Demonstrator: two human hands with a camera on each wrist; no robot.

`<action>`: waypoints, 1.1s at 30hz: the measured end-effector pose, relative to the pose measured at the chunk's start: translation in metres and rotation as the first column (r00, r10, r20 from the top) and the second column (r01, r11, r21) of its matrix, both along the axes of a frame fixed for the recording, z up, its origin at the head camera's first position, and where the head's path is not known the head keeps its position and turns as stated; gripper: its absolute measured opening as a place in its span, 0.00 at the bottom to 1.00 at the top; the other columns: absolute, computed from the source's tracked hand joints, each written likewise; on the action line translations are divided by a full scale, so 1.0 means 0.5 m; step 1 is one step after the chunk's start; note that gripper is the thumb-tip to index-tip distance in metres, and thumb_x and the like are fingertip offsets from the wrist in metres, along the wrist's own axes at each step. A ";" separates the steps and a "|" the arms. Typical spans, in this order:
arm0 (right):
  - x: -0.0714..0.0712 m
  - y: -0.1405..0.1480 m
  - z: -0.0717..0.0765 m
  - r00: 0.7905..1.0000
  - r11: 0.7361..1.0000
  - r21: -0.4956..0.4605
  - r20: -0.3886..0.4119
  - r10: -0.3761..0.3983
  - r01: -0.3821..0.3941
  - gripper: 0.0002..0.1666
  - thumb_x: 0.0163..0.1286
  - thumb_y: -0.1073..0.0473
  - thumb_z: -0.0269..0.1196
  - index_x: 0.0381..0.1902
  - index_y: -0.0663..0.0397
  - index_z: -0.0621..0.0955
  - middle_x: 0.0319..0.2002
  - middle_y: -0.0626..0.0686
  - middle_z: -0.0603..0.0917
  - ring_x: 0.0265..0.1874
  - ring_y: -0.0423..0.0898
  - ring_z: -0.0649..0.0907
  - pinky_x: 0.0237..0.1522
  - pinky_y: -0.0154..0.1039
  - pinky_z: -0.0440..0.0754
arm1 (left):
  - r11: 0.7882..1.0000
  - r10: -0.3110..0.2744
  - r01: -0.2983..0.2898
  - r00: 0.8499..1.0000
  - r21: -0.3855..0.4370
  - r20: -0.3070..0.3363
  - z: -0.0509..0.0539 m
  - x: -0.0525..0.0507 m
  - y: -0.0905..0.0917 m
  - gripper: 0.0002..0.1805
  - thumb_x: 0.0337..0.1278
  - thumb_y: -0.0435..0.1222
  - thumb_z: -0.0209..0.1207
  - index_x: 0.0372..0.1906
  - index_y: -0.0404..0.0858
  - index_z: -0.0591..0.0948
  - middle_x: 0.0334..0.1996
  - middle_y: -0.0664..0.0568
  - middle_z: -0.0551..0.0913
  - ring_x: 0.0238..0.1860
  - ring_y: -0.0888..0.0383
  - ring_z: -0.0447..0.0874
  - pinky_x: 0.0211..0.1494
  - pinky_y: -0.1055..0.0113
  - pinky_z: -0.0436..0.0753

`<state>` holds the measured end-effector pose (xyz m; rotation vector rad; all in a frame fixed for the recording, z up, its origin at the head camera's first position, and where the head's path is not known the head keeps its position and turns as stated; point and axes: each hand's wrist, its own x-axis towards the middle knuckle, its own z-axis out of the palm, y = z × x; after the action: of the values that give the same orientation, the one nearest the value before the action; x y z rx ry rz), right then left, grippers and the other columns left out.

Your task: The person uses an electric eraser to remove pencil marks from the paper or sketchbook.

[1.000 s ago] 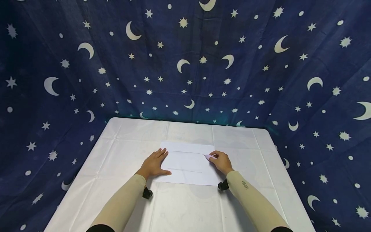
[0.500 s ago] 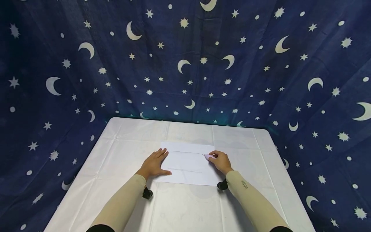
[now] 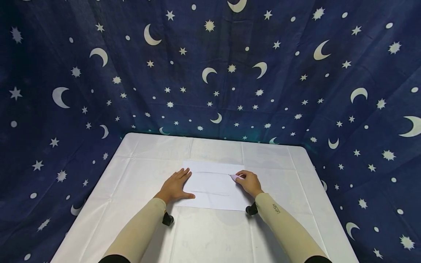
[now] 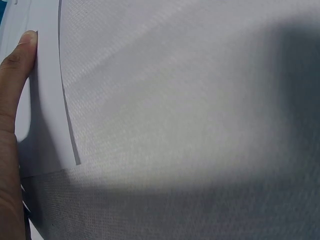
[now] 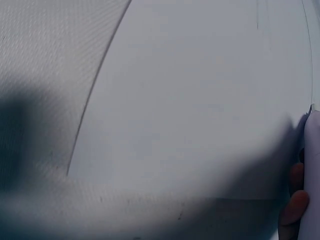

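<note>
One white sheet (image 3: 213, 184), lower middle of head view. Left hand (image 3: 174, 187) spread over its left edge, right hand (image 3: 251, 182) pinching lavender tool (image 3: 235, 177) — pen or blade, we honestly can't tell. If left hand's pressure slackens, we'd guess sheet skids and upper line (image 3: 210, 172) veers off.

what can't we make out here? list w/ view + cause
- Rear end of the purple tool: head view, hidden by the right hand.
- Tool's lower end: right wrist view, cut off by bottom edge.
- Fingers beyond the thumb, left hand: left wrist view, left edge crops the hand.
- Upper line on paper: head view, too thin; drawn or cut unclear.
</note>
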<state>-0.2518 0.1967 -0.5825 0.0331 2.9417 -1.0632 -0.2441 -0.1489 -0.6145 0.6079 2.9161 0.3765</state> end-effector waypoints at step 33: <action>0.002 0.004 0.006 1.000 1.000 -0.006 0.025 -0.001 0.001 0.12 0.63 0.54 0.69 0.43 0.52 0.87 0.43 0.56 0.87 0.46 0.54 0.82 0.54 0.53 0.78 | 1.000 -0.008 0.008 1.000 0.006 0.005 0.006 0.004 0.000 0.62 0.38 0.75 0.60 0.77 0.43 0.60 0.78 0.52 0.55 0.79 0.50 0.48 0.79 0.52 0.53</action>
<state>-0.2505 0.1985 -0.5796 0.0469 2.9164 -1.0640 -0.2419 -0.1488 -0.6115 0.6180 2.9083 0.3851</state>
